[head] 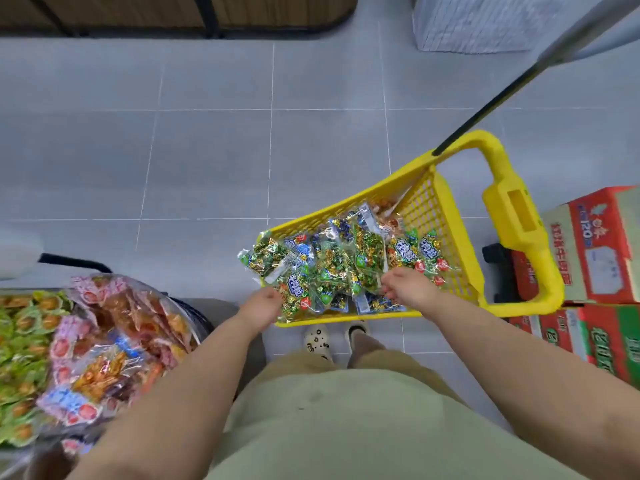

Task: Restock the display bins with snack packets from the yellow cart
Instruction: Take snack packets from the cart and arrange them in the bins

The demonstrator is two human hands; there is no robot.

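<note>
Reaching into the yellow cart (pixel 433 209) on the floor, the left hand (pixel 263 303) grips snack packets (pixel 339 268) at the heap's near-left corner, while the right hand (pixel 407 285) curls its fingers (pixel 389 289) round packets near the heap's middle.

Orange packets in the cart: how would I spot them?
Find the yellow cart on the grey floor. Inside, look past the green packets to the far end. The orange packets lie there, the only ones not green or blue.
</note>
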